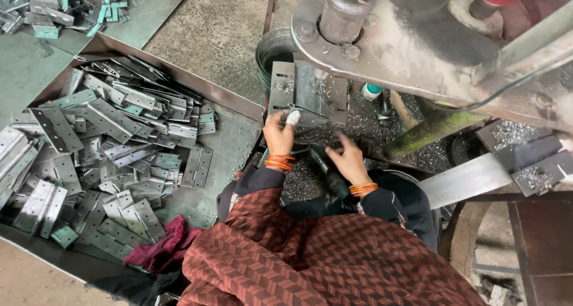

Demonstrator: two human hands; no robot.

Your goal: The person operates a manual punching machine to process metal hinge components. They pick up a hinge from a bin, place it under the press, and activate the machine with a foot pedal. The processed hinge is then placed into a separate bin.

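Hinges [113,145] lie heaped in a flat metal tray [179,76] on the person's left, grey plates piled loosely, a dark red rag [162,250] at the near edge. The left hand [279,136], one fingertip wrapped in white tape, rests on a metal plate [310,118] lying on the press bed [316,91], fingers closed over its near edge. The right hand [347,160] hovers just right of it with fingers loosely curled; whether it grips anything cannot be told. Metal shavings [364,124] cover the surface around both hands. The heavy press arm [388,37] hangs above. A black bucket [271,49] stands behind the bed.
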